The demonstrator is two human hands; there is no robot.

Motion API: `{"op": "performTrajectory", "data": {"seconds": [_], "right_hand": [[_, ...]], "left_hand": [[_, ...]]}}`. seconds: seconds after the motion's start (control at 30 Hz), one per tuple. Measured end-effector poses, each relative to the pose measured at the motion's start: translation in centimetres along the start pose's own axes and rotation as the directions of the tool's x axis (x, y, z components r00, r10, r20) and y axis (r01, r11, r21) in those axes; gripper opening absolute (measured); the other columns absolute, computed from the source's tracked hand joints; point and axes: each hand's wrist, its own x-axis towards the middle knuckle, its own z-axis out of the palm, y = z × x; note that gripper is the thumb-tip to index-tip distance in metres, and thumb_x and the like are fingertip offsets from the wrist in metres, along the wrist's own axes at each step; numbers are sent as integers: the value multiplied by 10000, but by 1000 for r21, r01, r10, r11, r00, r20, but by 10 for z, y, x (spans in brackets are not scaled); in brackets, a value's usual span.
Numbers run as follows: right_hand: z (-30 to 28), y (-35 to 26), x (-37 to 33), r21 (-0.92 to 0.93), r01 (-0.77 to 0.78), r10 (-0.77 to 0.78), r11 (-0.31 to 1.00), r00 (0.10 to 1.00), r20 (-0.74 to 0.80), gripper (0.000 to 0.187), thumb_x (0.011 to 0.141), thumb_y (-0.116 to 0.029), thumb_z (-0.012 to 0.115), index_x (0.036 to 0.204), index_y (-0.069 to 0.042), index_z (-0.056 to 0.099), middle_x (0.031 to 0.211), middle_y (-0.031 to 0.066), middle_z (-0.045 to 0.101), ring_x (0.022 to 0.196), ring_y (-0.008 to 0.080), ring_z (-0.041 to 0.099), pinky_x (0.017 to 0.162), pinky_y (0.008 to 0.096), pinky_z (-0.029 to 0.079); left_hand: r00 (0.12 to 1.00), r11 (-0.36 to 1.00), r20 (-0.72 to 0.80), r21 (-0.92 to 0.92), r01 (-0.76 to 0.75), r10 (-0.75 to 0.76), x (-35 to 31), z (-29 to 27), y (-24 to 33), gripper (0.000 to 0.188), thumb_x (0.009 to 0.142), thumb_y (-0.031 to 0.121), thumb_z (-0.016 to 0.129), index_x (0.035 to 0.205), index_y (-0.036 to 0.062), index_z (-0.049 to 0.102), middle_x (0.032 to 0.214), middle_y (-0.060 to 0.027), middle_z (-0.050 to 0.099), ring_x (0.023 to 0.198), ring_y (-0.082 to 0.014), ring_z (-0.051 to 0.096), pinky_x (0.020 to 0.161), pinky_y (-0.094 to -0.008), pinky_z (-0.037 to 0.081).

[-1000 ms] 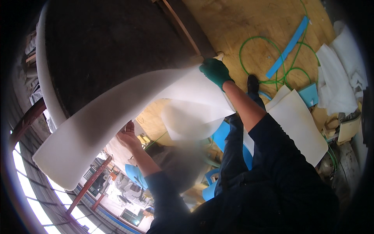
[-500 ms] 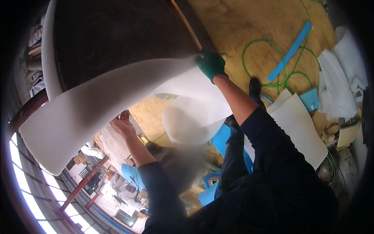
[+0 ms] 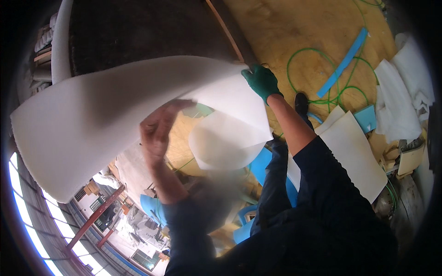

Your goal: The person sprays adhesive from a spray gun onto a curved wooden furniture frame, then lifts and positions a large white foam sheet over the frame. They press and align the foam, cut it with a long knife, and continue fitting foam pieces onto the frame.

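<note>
A large white foam sheet (image 3: pixel 92 106) bends in a wide curve across the near edge of a dark tabletop (image 3: pixel 147 32), its far-left end hanging out past the table. In its green glove, my right hand (image 3: pixel 261 83) pinches the sheet's right-hand corner. My bare left hand (image 3: pixel 157 131) is raised under the curve, close to the sheet's lower edge. Its fingers stretch out toward the right, somewhat blurred; whether they touch the foam I cannot tell. A lower flap of white sheet (image 3: pixel 230 138) hangs below the right hand.
Green hose (image 3: pixel 287 64) lies looped on the wooden floor (image 3: pixel 258 23) beside a blue foam strip (image 3: pixel 343 62). White sheets (image 3: pixel 354 152) and crumpled white foam (image 3: pixel 398 99) lie at the right, near my shoe (image 3: pixel 301 103). A white roll (image 3: pixel 61 46) stands along the table's left edge.
My left hand has moved up under the sheet. My right hand has shifted slightly right with the corner, and the sheet's curved part has risen and its left end swung outward.
</note>
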Motion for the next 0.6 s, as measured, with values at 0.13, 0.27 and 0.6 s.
{"op": "performTrajectory", "data": {"seconds": [0.13, 0.27, 0.6], "right_hand": [[5, 26, 1, 23, -21, 19, 1000, 996, 89, 426, 925, -421, 643, 1179, -82, 686, 974, 198, 761, 910, 401, 734, 832, 494, 568], [31, 61, 1, 158, -136, 101, 978, 973, 207, 397, 932, -338, 649, 1206, -54, 686, 960, 158, 767, 822, 278, 768, 786, 416, 585], [48, 71, 43, 186, 183, -185, 965, 983, -2, 273, 956, -273, 622, 991, -16, 709, 948, 178, 744, 822, 310, 740, 765, 436, 578]], "left_hand": [[999, 954, -4, 297, -37, 40, -2, -14, 1, 225, 1057, 65, 614, 1182, -50, 762, 1116, -124, 792, 1058, -199, 715, 1008, -329, 530], [987, 835, -113, 527, 159, -117, 3, 7, -19, 227, 1013, 50, 668, 1218, 13, 758, 1199, -98, 776, 1134, -192, 699, 1021, -319, 523], [994, 775, 56, 631, 37, -93, 59, 93, -3, 436, 1068, 158, 587, 1477, 12, 548, 1322, -195, 715, 1204, -317, 695, 1034, -383, 525]]}}
